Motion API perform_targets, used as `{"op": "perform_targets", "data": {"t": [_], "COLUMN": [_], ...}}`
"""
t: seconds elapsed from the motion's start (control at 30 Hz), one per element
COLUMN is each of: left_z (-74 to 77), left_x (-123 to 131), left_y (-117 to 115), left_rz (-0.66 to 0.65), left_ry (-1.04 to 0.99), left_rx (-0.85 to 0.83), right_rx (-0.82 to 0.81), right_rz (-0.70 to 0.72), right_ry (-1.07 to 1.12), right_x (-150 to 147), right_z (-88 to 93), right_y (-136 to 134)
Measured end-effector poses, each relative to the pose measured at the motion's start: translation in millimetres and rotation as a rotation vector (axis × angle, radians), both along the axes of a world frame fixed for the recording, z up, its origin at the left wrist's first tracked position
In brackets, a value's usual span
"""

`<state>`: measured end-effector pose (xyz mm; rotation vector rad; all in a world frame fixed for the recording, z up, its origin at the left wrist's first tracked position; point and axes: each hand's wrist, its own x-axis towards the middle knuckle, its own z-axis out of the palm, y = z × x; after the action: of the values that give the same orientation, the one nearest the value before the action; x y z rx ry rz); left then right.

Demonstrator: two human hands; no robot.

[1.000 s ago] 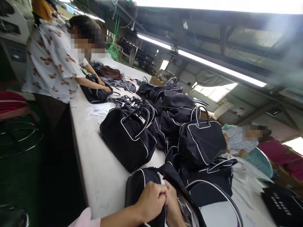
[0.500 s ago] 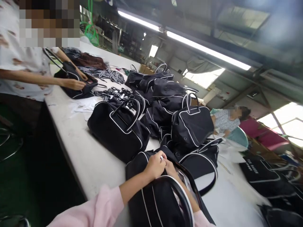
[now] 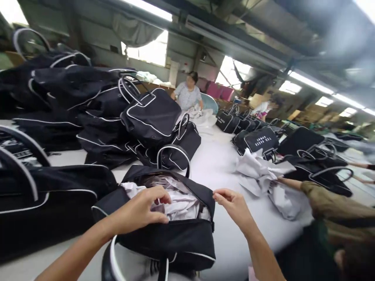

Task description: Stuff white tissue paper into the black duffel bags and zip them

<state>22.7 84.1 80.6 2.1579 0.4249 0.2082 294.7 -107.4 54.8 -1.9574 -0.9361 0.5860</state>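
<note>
A black handbag (image 3: 187, 238) with white piping sits in front of me, its top unzipped. Crumpled white stuffing paper (image 3: 183, 203) fills the opening. My left hand (image 3: 146, 208) hovers over the near rim and the paper, thumb and fingers apart, holding nothing that I can see. At the bag's right end, my right hand (image 3: 233, 207) has thumb and forefinger brought together on the edge of the opening. One looped handle stands up behind the opening; another hangs down at the front.
Another black bag (image 3: 58, 210) stands close on the left. A pile of black bags (image 3: 96, 93) rises behind it. On the right, a co-worker's arm (image 3: 322, 199) reaches to crumpled paper (image 3: 260, 171). More bags (image 3: 258, 140) and people are farther back along the white table (image 3: 216, 156).
My view has swung to the right. My hands were close together at the bag's far end; now they are apart, left over the opening, right at its right end. The paper inside shows more.
</note>
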Motion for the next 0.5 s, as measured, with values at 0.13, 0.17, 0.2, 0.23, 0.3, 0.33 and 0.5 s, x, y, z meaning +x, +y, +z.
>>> {"op": "perform_targets", "data": {"t": [0.13, 0.17, 0.2, 0.23, 0.3, 0.33, 0.5], "left_z": [-9.8, -13.9, -17.9, -21.7, -27.5, -29.0, -24.0], "left_x": [33.9, 41.2, 47.7, 53.3, 60.1, 61.0, 38.3], "left_y": [-21.0, -23.3, -24.3, -24.3, -22.7, -21.8, -8.0], "left_rz": [-0.179, -0.195, -0.19, -0.173, -0.112, -0.082, 0.125], "left_ry": [0.06, 0.069, 0.073, 0.072, 0.051, 0.034, -0.106], "left_rx": [0.014, 0.017, 0.022, 0.025, 0.021, 0.014, 0.074], "right_rx": [-0.124, -0.155, -0.161, -0.138, -0.047, -0.003, 0.113], "right_rz": [-0.151, -0.131, -0.105, -0.091, -0.124, -0.157, -0.266], "right_ry": [-0.006, 0.067, 0.165, 0.264, 0.408, 0.453, 0.571], "right_x": [10.1, 5.6, -0.8, -8.6, -24.3, -31.0, -41.4], "right_z": [-67.5, -83.4, -98.0, -111.0, -131.7, -139.4, -152.4], "right_y": [-50.2, -59.1, -66.3, -71.8, -78.5, -80.1, -79.8]}}
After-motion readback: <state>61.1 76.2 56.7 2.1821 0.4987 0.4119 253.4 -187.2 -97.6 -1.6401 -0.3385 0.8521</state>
